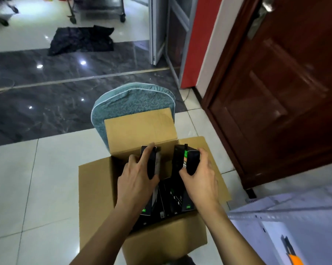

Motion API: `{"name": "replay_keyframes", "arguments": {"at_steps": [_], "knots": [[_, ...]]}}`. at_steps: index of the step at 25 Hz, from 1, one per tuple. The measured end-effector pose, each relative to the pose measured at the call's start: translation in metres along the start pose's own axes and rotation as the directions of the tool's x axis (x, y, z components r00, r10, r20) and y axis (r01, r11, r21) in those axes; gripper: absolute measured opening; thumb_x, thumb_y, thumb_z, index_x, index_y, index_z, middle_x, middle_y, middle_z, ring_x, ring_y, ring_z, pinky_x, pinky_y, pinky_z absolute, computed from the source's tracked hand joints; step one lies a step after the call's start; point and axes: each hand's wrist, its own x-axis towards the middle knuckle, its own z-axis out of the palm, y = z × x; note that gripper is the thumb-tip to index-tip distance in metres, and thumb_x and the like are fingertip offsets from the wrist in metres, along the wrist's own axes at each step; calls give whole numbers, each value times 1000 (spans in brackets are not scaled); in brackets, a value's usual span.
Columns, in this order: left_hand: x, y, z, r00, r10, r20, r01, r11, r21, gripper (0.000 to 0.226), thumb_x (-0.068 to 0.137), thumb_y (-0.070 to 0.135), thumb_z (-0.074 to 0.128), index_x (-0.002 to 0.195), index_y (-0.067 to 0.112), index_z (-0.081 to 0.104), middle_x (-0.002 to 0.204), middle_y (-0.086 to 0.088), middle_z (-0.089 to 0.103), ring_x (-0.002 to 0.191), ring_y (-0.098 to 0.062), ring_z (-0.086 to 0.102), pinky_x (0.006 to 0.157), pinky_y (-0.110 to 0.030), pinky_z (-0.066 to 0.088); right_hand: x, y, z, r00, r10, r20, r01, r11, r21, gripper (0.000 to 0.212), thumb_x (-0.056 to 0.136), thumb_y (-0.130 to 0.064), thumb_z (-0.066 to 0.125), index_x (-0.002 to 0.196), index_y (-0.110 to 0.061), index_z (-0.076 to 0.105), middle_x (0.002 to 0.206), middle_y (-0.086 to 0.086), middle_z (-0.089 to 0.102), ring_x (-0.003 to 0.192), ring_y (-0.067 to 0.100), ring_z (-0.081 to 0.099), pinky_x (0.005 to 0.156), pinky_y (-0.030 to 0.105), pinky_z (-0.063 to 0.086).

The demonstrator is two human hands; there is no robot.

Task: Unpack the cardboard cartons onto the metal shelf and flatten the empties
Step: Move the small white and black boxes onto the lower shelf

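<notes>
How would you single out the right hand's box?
Find the open cardboard carton before the teal chair. At its far right, the right hand grips a black box. Unlike the other box in the left hand, it shows a green and orange label.

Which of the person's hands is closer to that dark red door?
Right. The right hand grips a black box on the side of the carton facing the door; the left hand grips a second black box farther left, across the carton.
</notes>
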Motion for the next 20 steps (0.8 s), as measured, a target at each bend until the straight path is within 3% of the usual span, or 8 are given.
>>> {"name": "replay_keyframes", "arguments": {"at_steps": [6,11,20], "knots": [[-3,31,-25,982,165,89,-161,986,-49,91,85,34,71,150,55,11,105,-1,47,96,-27,58,73,-42,53,-33,-7,-42,977,110,-183,-99,993,72,76,86,-36,70,150,-31,29,128,6,59,114,29,61,91,43,52],[-17,59,-35,946,283,157,-275,959,-71,90,85,38,71,146,61,8,110,0,47,101,-28,58,79,-45,52,-70,-4,-74,928,210,-306,-185,977,109,77,86,-42,67,151,-35,27,130,3,58,118,27,58,95,46,51],[-64,114,-29,807,542,235,-528,840,-126,90,84,39,72,147,58,10,109,4,45,100,-25,59,73,-37,47,-142,25,-127,761,374,-530,-317,927,198,77,83,-42,67,149,-38,28,133,-1,60,118,24,60,93,45,54]]}}
